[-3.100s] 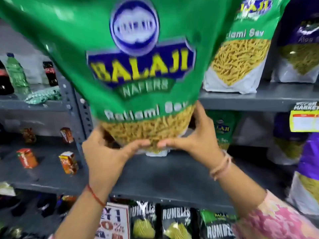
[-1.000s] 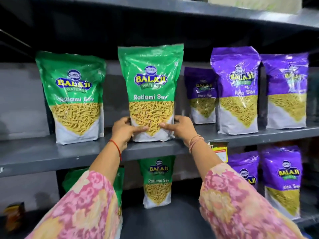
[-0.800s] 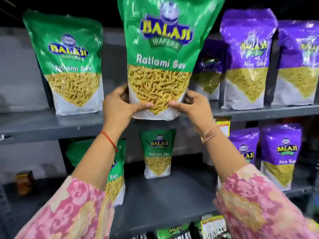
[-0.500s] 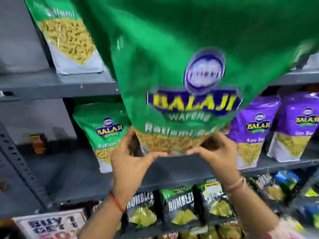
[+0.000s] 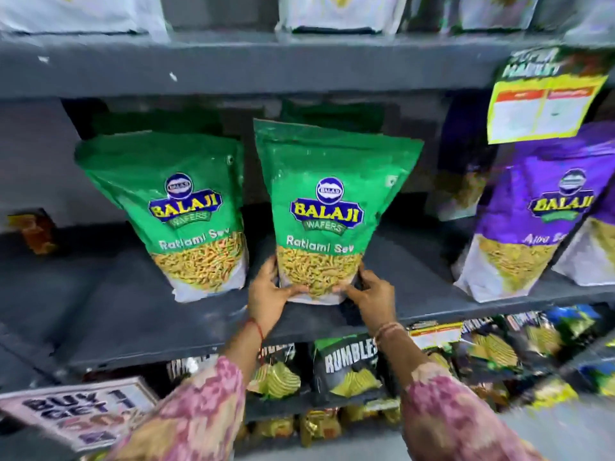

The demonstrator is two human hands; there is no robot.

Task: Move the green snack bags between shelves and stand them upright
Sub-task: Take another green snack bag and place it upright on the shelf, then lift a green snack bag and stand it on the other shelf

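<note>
A grey metal shelf [image 5: 133, 314] carries two green snack bags standing upright, side by side. The left green bag [image 5: 186, 207] stands alone, untouched. The right green bag [image 5: 327, 207] sits near the shelf's front edge, its base clamped between both hands. The left hand [image 5: 268, 297] has its grip closed on the bag's lower left corner; the right hand [image 5: 374, 296] has its grip closed on the lower right corner. A purple bag [image 5: 532, 221] stands further right.

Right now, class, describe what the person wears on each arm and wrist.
Both arms wear loose sleeves with a pink and cream floral print. The left hand has a thin red thread round its wrist; the right hand has thin pale bangles at the wrist.
</note>
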